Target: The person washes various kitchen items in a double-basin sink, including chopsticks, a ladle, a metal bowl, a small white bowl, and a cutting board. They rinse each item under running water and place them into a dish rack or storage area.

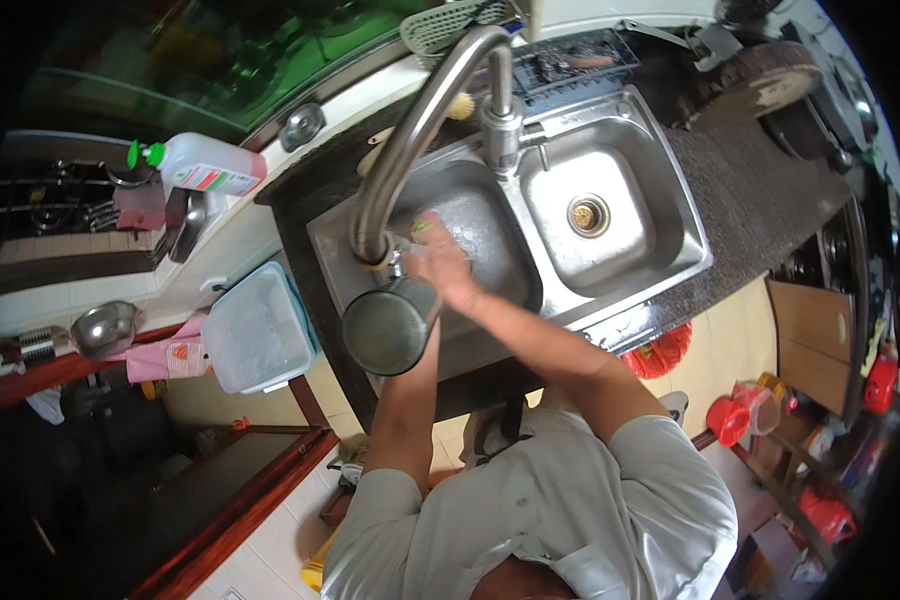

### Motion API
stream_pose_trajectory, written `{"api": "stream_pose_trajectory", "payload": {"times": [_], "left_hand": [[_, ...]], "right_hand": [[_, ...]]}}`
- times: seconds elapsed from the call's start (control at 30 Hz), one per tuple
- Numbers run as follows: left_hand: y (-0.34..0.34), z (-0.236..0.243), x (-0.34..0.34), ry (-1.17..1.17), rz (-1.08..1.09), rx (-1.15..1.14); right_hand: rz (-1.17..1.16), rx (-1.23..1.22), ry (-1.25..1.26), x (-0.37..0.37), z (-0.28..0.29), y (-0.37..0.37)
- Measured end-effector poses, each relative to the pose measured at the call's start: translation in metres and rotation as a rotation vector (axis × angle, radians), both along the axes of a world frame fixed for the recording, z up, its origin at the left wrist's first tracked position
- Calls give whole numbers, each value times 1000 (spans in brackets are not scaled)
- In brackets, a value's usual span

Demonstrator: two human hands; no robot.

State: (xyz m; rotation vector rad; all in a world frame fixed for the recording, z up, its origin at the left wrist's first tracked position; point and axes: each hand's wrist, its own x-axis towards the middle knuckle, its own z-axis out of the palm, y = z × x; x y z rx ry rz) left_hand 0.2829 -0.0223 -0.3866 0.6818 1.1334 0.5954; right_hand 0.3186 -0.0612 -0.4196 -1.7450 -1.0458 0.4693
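Observation:
My right hand (448, 270) reaches over the left basin (490, 225) of a steel double sink, below the tap's curved spout (400, 145). Its fingers are smeared by motion, and a small greenish-yellow patch (422, 228) shows by their tips; I cannot tell what it is. A dark round canister (390, 325) sits at the spout's end and seems joined to it by a chrome fitting (396, 264). My left forearm (407, 405) runs up beneath this canister, which hides most or all of my left hand.
The right basin (610, 180) has a drain strainer. Behind the sink are a yellowish brush (461, 106) and a dark rack (580, 65). A thick round chopping board (755, 85) stands at the back right. On the left are a pump bottle (210, 165) and a lidded plastic bin (260, 330).

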Motion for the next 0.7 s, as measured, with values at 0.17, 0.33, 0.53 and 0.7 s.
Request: {"api": "stream_pose_trajectory", "payload": {"times": [0.17, 0.33, 0.53, 0.7], "left_hand": [[-13, -7, -4, 122, -34, 56], [-1, 5, -39, 146, -431, 449], [0, -4, -74, 347, -571, 1412], [9, 29, -71, 357, -610, 953]], "right_hand": [[-23, -1, 1286, 45, 36, -11], [-35, -71, 1512, 71, 21, -19], [70, -174, 979, 69, 30, -2], [68, -175, 1187, 70, 64, -5]]}}
